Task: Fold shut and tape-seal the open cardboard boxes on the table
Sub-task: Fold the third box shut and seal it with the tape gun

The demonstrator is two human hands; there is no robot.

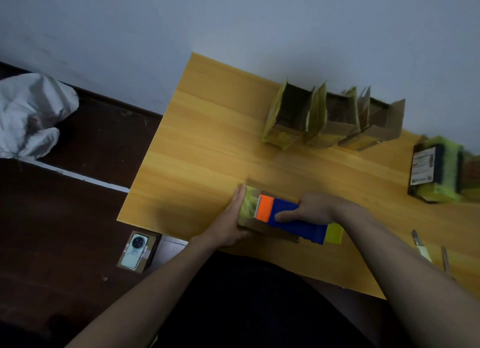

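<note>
A closed cardboard box (pixel 249 204) with yellowish tape lies at the table's near edge. My left hand (pixel 231 219) presses flat against its left end, fingers straight. My right hand (pixel 309 208) grips a blue and orange tape dispenser (pixel 291 219) that lies on top of the box, its toothed blade facing left. Three open cardboard boxes (pixel 335 119) stand in a row at the back of the table by the wall, flaps up. A sealed box (pixel 436 171) with a shipping label and yellow tape lies at the right.
The wooden table (pixel 202 145) has bare surface between the near box and the back row. A utility knife (pixel 419 245) and a thin stick (pixel 445 259) lie at the right edge. On the dark floor sit a phone on a small box (pixel 136 251) and a white sack (pixel 31 116).
</note>
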